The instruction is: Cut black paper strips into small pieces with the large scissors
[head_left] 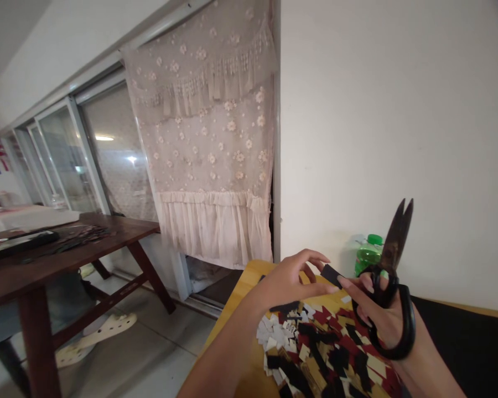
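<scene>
Holding scissors [395, 240], black piece [331, 275] in right grip [385, 321], left grip [288, 279] parted, scraps [314, 373] beneath, bottle [366, 255] behind

Green bottle [367, 254] partly behind scissors [393, 246]

Left forearm [236, 331] slants over the surface's [244, 283] left edge | left hand [288, 279] poised, index finger [311, 254] arched, thumb [321, 289] stretched towards the right fingertips [346, 283] | right forearm [427, 359] angles inwards | right hand [385, 320] up close beside it, gripping, other fingers curled
</scene>
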Available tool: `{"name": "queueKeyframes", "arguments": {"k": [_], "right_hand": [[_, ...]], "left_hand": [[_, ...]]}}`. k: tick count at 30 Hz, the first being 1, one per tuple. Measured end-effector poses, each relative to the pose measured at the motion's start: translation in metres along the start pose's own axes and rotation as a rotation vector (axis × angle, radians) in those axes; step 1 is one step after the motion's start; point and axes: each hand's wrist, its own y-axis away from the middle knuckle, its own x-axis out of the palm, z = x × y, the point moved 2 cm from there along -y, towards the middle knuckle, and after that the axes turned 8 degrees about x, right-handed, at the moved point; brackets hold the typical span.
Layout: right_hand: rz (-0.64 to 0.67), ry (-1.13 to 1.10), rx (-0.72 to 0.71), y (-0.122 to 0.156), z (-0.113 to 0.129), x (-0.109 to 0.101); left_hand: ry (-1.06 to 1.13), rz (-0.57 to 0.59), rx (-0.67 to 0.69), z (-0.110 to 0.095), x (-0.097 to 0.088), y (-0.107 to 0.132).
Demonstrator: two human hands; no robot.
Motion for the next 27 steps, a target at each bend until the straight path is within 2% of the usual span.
{"name": "queueKeyframes", "arguments": {"k": [4, 11, 18, 27], "right_hand": [[0.082, 0.023, 0.039, -0.003, -0.006, -0.002], [0.106, 0.07, 0.006, -0.004, -0.008, -0.002], [0.082, 0.166, 0.084, -0.009, -0.02, -0.002], [0.043, 0.061, 0.159, -0.001, -0.005, -0.001]], "left_hand": [[-0.109, 0.008, 0.108, -0.002, -0.005, -0.001], [-0.204, -0.019, 0.13, 0.002, -0.005, -0.003], [-0.6, 0.047, 0.302, -0.004, 0.001, -0.001], [-0.686, 0.056, 0.218, -0.02, 0.005, 0.002]]}}
